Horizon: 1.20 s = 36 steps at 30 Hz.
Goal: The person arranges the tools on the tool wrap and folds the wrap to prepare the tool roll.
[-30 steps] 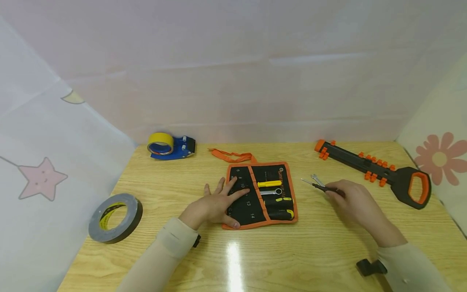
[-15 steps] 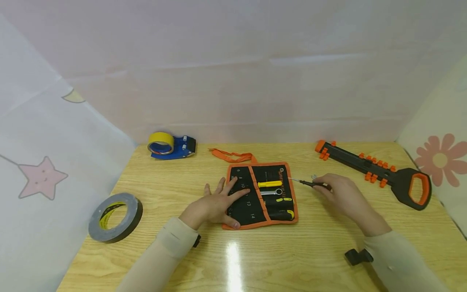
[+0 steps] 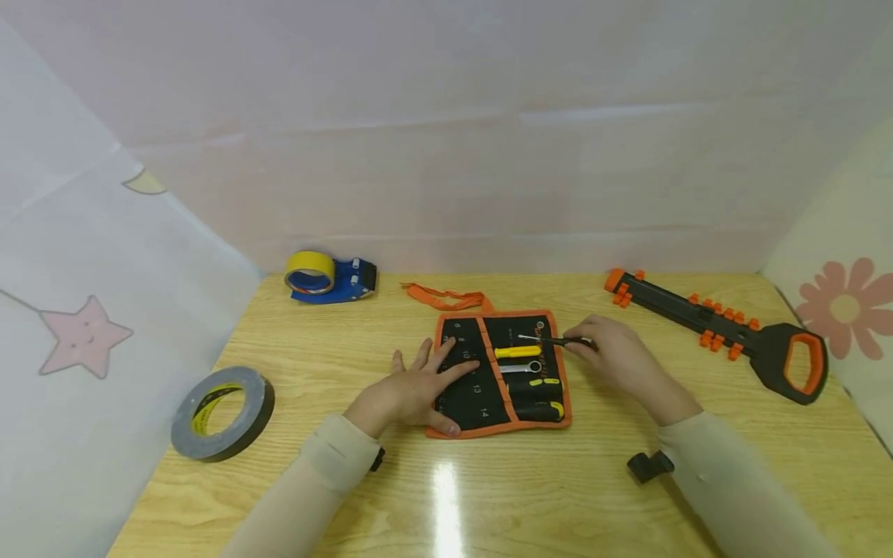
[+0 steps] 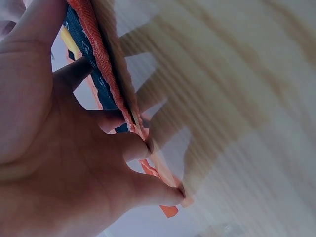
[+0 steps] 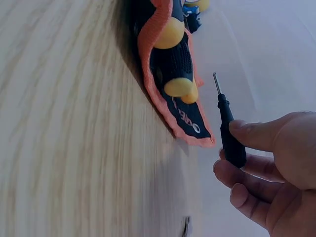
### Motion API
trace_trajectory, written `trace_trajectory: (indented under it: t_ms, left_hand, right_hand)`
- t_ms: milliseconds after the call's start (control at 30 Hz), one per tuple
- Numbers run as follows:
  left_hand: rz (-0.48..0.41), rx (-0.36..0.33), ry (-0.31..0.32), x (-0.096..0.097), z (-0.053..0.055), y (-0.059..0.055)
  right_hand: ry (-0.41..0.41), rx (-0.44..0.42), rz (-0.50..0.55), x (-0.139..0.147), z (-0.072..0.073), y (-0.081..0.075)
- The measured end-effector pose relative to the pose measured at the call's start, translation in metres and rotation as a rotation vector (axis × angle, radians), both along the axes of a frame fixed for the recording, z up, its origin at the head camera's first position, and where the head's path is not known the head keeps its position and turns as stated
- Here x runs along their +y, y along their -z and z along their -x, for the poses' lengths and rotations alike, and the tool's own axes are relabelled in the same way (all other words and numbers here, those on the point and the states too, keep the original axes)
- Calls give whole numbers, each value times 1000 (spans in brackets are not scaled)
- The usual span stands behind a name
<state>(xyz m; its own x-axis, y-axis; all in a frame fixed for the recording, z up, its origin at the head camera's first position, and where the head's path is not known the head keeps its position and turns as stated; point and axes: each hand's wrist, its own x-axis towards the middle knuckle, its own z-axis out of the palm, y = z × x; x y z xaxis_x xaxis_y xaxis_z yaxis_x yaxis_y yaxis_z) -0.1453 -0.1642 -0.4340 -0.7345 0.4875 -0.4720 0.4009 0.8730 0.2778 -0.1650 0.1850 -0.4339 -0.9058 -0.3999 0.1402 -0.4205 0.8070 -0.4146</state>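
Observation:
A black tool pouch (image 3: 481, 418) with orange edging lies unrolled on the table. My left hand (image 3: 408, 391) rests on its numbered left part, fingers spread. In the pouch's right-hand pockets sit a yellow handle (image 3: 518, 352), a ring-ended wrench (image 3: 519, 368) and two black-and-yellow handles (image 3: 537, 411). My right hand (image 3: 610, 350) pinches a small black screwdriver (image 5: 229, 131) by its handle between thumb and fingers. The screwdriver's thin metal shaft points left, above the pouch's upper right part. A metal tip (image 5: 186, 226) of another tool shows on the table in the right wrist view.
At the back left stands a blue tape dispenser (image 3: 356, 280) with a yellow roll. A grey tape roll (image 3: 251, 411) lies at the left. To the right lies a black saw-shaped holder (image 3: 670, 304) with orange clips. An orange tie strap (image 3: 453, 298) trails behind the pouch.
My right hand has moved left with the screwdriver, bringing its shaft from beside the pouch to over it. The small wrench on the table is now hidden in the head view. My left hand stays put.

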Motion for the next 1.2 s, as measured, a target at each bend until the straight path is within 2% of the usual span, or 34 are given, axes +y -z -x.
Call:
trace_trajectory:
  t_ms: [233, 500, 533, 600, 633, 733, 767, 833, 867, 1033, 1133, 1200]
  left_hand:
    - [-11, -11, 1, 1, -1, 1]
    - [-11, -16, -1, 0, 2, 2]
    - [-31, -13, 2, -2, 4, 7]
    - [-42, -16, 2, -3, 4, 7]
    - [-58, -12, 5, -5, 6, 12]
    - [-65, -15, 3, -5, 6, 11]
    - [-49, -22, -2, -3, 3, 4]
    - [-45, -20, -4, -2, 3, 4]
    - [-29, -24, -8, 0, 1, -1]
    - [-26, -20, -6, -1, 3, 3]
    - [-54, -7, 5, -7, 8, 19]
    - [-56, -7, 6, -8, 8, 20]
  right_hand:
    - [-35, 3, 11, -16, 9, 6]
    - [-49, 12, -26, -30, 17, 9]
    - [-51, 8, -29, -31, 18, 9]
    - [-59, -3, -37, -34, 20, 9]
    - [-61, -11, -39, -35, 21, 9]
    - [-68, -36, -52, -39, 24, 11]
    - [-67, -47, -55, -40, 25, 11]
    - [-62, -63, -59, -42, 26, 12]
    - [-61, -68, -58, -43, 27, 12]
    - [-63, -81, -42, -49, 29, 10]
    - [-70, -101, -24, -54, 31, 10]
    - [-71, -110, -20, -57, 32, 10]
